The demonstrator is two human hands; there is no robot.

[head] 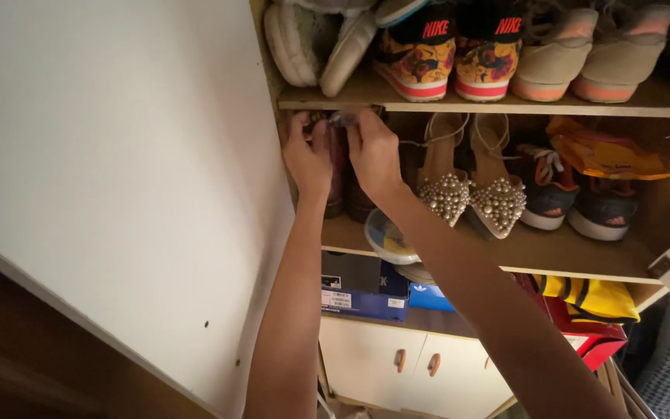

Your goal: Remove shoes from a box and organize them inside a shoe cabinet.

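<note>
We see our left hand (308, 155) and right hand (372, 149) side by side at the left end of the middle shelf (583, 260), on the boots (343, 174); beaded sandals (471, 194) stand right of them, sneakers (575, 194) farther right, boxes (362, 287) below.

Our hands at a shoe cupboard.
Our left hand (308, 159) and right hand (372, 151) grip dark boots (340, 174) at frame centre.
</note>
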